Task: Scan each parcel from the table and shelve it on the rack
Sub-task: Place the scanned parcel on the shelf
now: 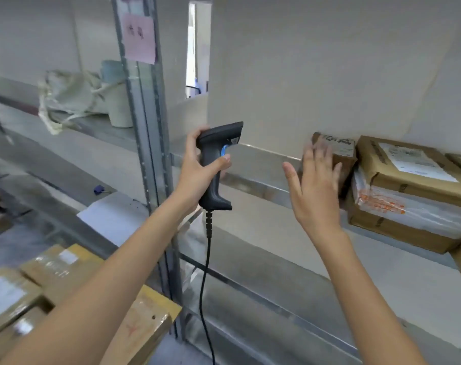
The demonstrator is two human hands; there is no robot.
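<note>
My left hand [199,171] grips a black corded barcode scanner [218,164] with a blue trigger, held upright in front of the metal rack [150,143]. My right hand [315,191] is flat with fingers spread, its fingertips against the near side of a small brown parcel [341,151] standing on the rack shelf [261,180]. That parcel touches a stack of larger parcels: a labelled cardboard box [413,169] on top of a plastic-wrapped box [398,214]. Several more brown parcels [52,277] lie at the lower left.
A cloth bag [68,96] and a pale cylindrical container [117,96] sit on the left rack's shelf. A pink note [139,39] is stuck on the rack upright. A white sheet [113,214] and a small blue object [99,189] lie on lower shelving. The scanner cable [205,285] hangs down.
</note>
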